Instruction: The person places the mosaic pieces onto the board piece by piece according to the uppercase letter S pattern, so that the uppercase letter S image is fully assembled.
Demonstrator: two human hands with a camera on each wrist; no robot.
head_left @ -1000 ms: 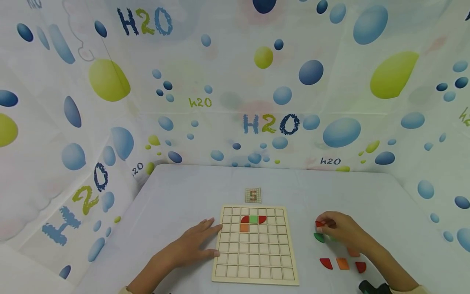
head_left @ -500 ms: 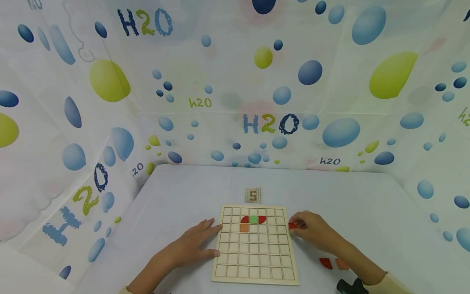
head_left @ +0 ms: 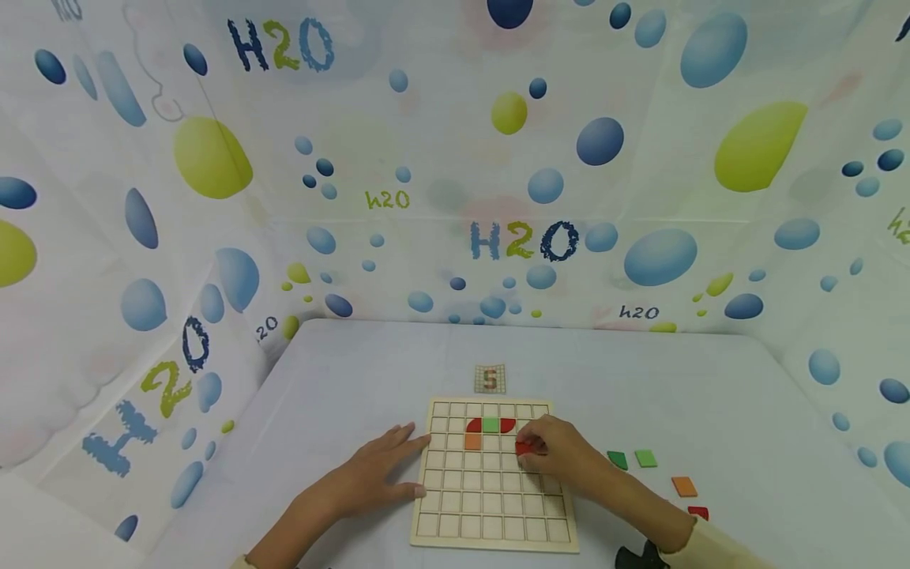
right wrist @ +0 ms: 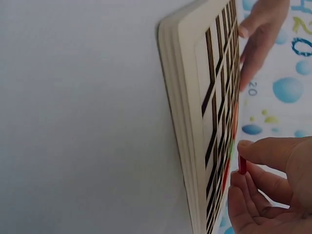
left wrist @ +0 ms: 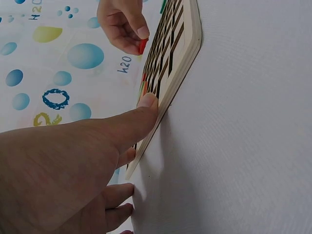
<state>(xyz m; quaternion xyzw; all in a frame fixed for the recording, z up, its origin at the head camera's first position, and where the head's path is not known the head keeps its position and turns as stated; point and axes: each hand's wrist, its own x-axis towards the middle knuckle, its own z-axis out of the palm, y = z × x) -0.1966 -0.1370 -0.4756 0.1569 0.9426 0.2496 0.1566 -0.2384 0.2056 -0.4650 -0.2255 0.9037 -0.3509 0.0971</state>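
Between thumb and fingertips my right hand [head_left: 565,452] pinches a red tile [right wrist: 243,165], just over the right part of a wooden grid board [head_left: 490,533]. My left hand [head_left: 377,474] lies with fingers spread at the board's left edge; its thumb touches the rim in the left wrist view. In the board's second row sit a red rounded tile [head_left: 474,426], a green square [head_left: 490,425] and another red rounded tile [head_left: 508,425]. Below the left red one is an orange square [head_left: 472,442].
A small pattern card [head_left: 490,378] lies behind the board. To the right are a dark green tile [head_left: 618,459], a light green square [head_left: 645,458], an orange square [head_left: 685,486] and a red tile [head_left: 699,513]. My right forearm covers part of that area.
My right hand has carried the red tile leftward from the loose tiles to above the board. The left hand has stayed at the board's edge.
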